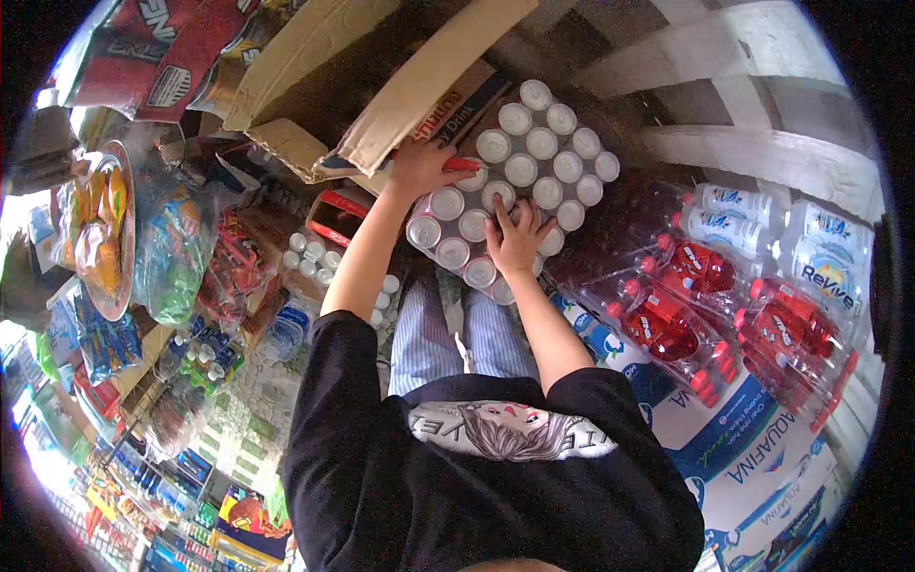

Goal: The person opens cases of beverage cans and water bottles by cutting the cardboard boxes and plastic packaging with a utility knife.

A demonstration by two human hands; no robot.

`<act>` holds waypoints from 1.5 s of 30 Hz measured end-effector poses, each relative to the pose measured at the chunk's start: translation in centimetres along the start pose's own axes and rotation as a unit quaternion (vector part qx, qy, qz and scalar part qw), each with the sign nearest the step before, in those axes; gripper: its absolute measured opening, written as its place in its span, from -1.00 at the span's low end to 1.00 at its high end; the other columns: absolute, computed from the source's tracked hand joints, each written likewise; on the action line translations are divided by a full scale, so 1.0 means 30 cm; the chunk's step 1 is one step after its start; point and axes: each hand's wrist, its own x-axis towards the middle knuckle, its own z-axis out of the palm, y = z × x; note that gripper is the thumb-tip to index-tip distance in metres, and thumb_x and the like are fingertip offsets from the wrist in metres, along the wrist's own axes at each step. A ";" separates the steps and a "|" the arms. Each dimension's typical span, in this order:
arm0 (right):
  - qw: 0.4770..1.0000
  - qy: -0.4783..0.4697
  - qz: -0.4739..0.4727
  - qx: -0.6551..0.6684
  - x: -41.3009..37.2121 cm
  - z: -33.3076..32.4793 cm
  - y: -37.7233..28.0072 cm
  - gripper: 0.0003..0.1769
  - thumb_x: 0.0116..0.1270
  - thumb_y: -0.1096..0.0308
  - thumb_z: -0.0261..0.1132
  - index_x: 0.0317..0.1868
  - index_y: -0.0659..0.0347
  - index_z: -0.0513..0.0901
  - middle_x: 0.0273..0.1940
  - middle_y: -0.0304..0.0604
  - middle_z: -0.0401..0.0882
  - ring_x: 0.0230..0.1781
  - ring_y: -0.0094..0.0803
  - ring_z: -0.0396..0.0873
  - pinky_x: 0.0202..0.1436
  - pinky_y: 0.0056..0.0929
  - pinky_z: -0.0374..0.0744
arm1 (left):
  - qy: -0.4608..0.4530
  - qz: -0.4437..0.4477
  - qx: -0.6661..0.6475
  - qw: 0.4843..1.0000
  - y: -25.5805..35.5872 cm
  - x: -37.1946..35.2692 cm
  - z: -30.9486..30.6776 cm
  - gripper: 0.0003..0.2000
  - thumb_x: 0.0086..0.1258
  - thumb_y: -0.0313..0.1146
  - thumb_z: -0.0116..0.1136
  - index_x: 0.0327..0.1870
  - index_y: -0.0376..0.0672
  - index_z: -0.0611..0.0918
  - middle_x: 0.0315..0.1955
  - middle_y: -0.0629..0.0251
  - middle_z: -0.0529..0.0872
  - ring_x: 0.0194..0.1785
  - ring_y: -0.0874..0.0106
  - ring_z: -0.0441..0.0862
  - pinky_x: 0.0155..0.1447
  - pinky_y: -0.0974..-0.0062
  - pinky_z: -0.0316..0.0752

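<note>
Nearest the camera: black printed top and pale striped trousers, with both bare arms reaching forward. At near right: blue-and-white Aquafina carton.

Next out: right hand, open and spread flat, palm down on the lids of a shrink-wrapped pack of silver-topped drink cans, gripping nothing.

Just beyond and to the left: left hand, fingers curled closed around a small red object at the far left corner of the same pack. Exact nature of that object not clear.

Pack itself straight ahead under both hands, set diagonally.

To the right of the pack: wrapped red-capped bottles of red drink. Beyond them: clear white-capped bottles labelled ReViVe.

Farthest: brown corrugated cardboard box with open flaps, just beyond the left hand.
</note>
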 end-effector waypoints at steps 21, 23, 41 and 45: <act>1.000 0.000 -0.011 -0.011 0.006 0.006 -0.004 -0.56 0.00 0.05 0.01 -0.03 -0.23 0.28 -0.06 -0.12 0.15 0.04 -0.12 0.05 -0.02 0.23 -0.17 | -0.237 -0.166 0.211 0.934 0.202 -0.032 -0.178 -0.81 -0.06 -0.37 -0.07 -0.36 -0.04 0.45 -0.53 0.21 0.47 -0.38 0.23 0.45 -0.47 0.32 0.38; 1.000 -0.007 -0.006 -0.015 0.003 0.010 -0.002 -0.55 -0.01 0.05 0.01 -0.02 -0.23 0.28 -0.06 -0.12 0.15 0.05 -0.12 0.05 -0.02 0.23 -0.17 | -0.232 -0.157 0.210 0.937 0.235 -0.006 -0.178 -0.79 -0.07 -0.35 -0.07 -0.33 -0.06 0.45 -0.49 0.17 0.47 -0.35 0.22 0.44 -0.40 0.26 0.35; 1.000 0.004 -0.011 -0.007 0.010 -0.001 -0.003 -0.56 -0.05 0.09 0.05 -0.06 -0.21 0.33 -0.09 -0.13 0.18 0.02 -0.15 0.09 -0.05 0.27 -0.14 | -0.347 0.216 0.362 0.838 0.149 0.283 -0.138 -0.85 -0.14 -0.32 0.03 -0.52 -0.09 0.58 -0.59 0.37 0.55 -0.44 0.44 0.45 -0.43 0.49 0.22; 1.000 0.005 -0.014 -0.011 0.007 0.004 -0.004 -0.56 -0.04 0.07 0.04 -0.05 -0.21 0.32 -0.08 -0.14 0.18 0.03 -0.16 0.08 -0.05 0.26 -0.12 | -0.393 0.240 0.368 0.808 0.125 0.289 -0.052 -0.85 -0.15 -0.32 0.05 -0.51 -0.11 0.58 -0.60 0.37 0.56 -0.42 0.43 0.47 -0.44 0.46 0.27</act>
